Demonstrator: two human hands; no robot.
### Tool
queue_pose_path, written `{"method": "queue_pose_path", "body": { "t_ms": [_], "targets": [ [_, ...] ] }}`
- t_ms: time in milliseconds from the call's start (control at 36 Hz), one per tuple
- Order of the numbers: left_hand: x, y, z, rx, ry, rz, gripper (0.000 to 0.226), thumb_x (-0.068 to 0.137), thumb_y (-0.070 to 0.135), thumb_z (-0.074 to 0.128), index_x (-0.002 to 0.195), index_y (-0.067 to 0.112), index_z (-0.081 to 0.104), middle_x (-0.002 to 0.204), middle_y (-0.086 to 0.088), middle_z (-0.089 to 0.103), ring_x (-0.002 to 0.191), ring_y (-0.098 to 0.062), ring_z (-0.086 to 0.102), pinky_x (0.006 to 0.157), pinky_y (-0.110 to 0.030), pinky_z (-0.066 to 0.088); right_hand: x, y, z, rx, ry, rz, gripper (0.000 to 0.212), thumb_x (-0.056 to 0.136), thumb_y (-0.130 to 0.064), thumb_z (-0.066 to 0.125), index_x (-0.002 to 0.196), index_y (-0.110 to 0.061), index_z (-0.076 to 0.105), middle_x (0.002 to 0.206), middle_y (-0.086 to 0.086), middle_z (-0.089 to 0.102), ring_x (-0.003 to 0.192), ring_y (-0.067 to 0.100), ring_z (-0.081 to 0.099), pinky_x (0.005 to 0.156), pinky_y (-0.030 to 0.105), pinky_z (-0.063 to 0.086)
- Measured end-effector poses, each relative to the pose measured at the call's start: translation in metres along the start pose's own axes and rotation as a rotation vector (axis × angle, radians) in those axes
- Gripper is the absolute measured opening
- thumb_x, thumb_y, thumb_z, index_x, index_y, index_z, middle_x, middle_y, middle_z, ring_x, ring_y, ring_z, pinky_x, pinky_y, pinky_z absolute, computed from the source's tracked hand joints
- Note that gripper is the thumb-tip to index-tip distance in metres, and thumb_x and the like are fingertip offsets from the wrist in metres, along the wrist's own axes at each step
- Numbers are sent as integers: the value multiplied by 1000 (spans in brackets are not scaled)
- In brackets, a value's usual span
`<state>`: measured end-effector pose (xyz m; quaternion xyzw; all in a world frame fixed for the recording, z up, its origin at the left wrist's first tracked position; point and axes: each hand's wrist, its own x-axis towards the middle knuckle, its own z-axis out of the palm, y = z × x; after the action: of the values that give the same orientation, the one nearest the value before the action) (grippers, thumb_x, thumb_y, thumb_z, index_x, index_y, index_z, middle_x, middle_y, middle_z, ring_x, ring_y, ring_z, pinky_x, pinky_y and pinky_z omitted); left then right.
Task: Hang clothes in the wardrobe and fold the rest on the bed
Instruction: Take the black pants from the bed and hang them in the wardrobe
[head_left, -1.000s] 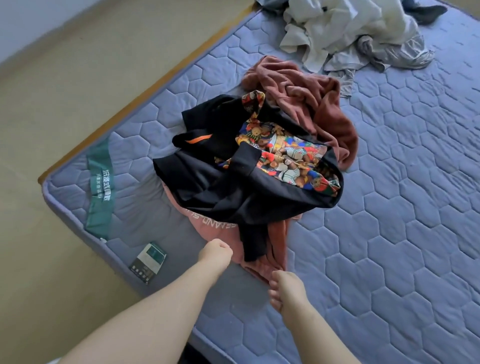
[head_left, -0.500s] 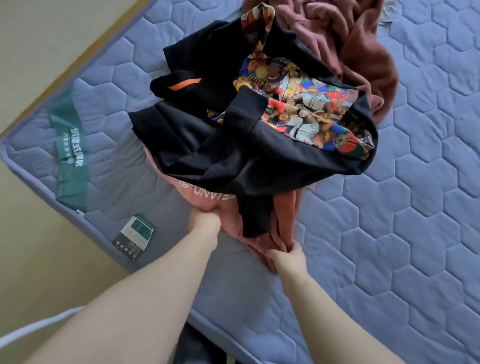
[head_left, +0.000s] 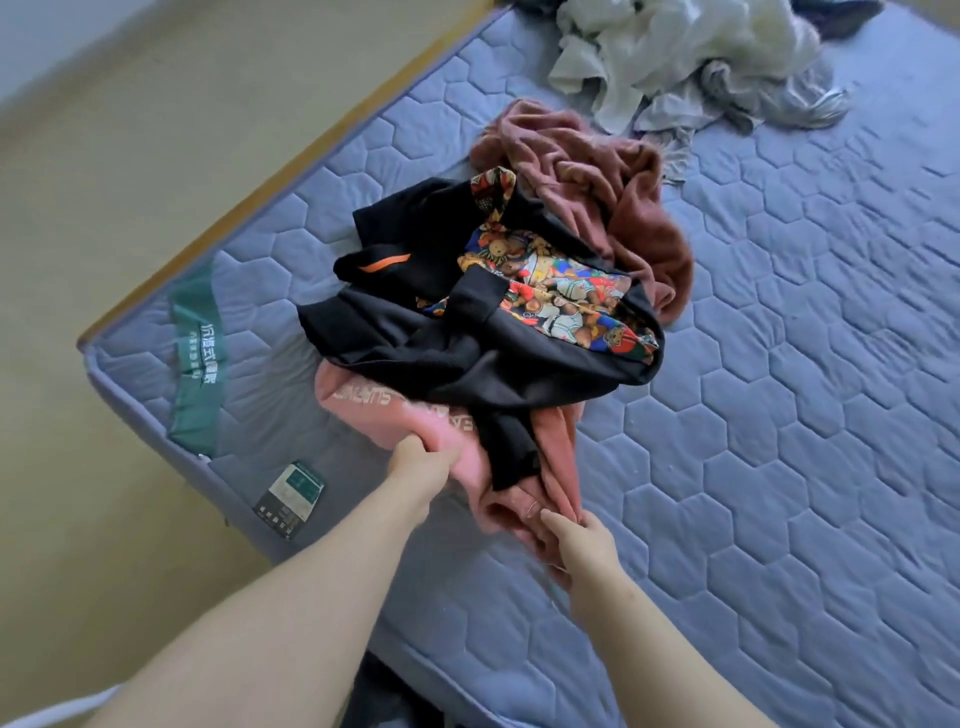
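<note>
On the mattress (head_left: 779, 415), gripping the pink garment (head_left: 374, 415) at its edge with left hand (head_left: 421, 462) and right hand (head_left: 576, 540), beneath the black garment (head_left: 467, 364).

Pink top (head_left: 371, 421), blk jacket (head_left: 415, 343) w/ bear print, blue mattress (head_left: 779, 415).

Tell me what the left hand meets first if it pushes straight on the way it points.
The left hand grips the pink garment, so that cloth is right at its fingers. Pushed further along its forearm line, it would likely run into the black garment piled on top, though depth is unclear.
</note>
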<state>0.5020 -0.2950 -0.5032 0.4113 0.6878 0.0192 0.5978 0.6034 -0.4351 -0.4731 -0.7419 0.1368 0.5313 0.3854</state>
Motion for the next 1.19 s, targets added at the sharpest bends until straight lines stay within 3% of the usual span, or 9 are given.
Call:
{"method": "queue_pose_path", "body": {
  "t_ms": [167, 278, 472, 583, 667, 861, 972, 1111, 1195],
  "targets": [
    [-39, 12, -19, -37, 17, 47, 21, 88, 16, 62, 103, 6, 52, 102, -15, 61, 98, -33, 60, 89, -44, 52, -51, -36, -7, 35, -89, -85, 10, 91, -2, 50, 88, -12, 51, 77, 7, 60, 53, 16, 62, 44, 17, 40],
    [-63, 33, -24, -33, 52, 54, 13, 87, 4, 42, 78, 11, 48, 63, -6, 53, 64, -22, 51, 61, -28, 43, -79, -51, -6, -10, -115, -151, 10, 90, -4, 50, 87, -12, 54, 77, 5, 61, 59, 15, 61, 53, 23, 40],
    [-83, 81, -18, 13, -13, 242, 21, 91, 10, 44, 74, 19, 51, 73, -1, 57, 57, -14, 55, 54, -25, 41, -80, -57, -8, -27, -48, -164, 11, 87, 0, 49, 82, -8, 56, 61, 7, 54, 51, 19, 45, 53, 24, 32],
    [-68, 79, -13, 196, 16, 275, 19, 88, 12, 49, 72, 21, 54, 84, -3, 60, 79, -23, 62, 68, -28, 45, -68, -56, -7, -4, -25, -140, 8, 87, -2, 51, 82, -7, 56, 64, 8, 54, 54, 20, 45, 55, 25, 32],
    [-50, 79, -10, 428, 71, 282, 8, 88, 16, 52, 94, 21, 56, 112, -5, 53, 98, -24, 54, 81, -28, 44, -52, -57, -4, 6, -4, -129, 10, 88, -9, 54, 79, -10, 57, 74, 9, 55, 64, 20, 47, 56, 26, 37],
    [0, 64, 3, 762, 114, 245, 63, 88, 22, 55, 143, 22, 25, 151, -3, 16, 134, -28, 27, 102, -39, 33, -5, -45, 15, 43, 3, 5, 15, 91, -7, 48, 77, -14, 51, 60, 2, 37, 27, 6, 35, 31, 15, 27],
    [21, 53, 10, 708, 79, 133, 81, 87, 25, 61, 148, 14, 10, 147, -11, 32, 134, -31, 31, 106, -35, 30, 10, -36, 24, 126, -39, 63, 18, 91, -6, 46, 75, -13, 51, 43, -4, 36, 25, 6, 30, 31, 12, 22],
    [29, 34, 1, 769, 84, 103, 24, 88, 14, 54, 111, 15, 58, 121, -12, 60, 112, -31, 54, 85, -28, 43, 13, -36, 24, 179, -26, 79, 15, 93, -10, 48, 78, -13, 52, 42, -5, 36, 25, 5, 31, 31, 14, 23],
    [19, 33, -3, 815, 11, 139, 9, 87, 14, 54, 78, 15, 53, 103, -9, 63, 104, -29, 59, 73, -24, 40, 11, -37, 22, 210, -26, 86, 17, 94, -11, 47, 77, -12, 52, 38, -6, 35, 26, 6, 28, 32, 14, 22]
  ]
}}
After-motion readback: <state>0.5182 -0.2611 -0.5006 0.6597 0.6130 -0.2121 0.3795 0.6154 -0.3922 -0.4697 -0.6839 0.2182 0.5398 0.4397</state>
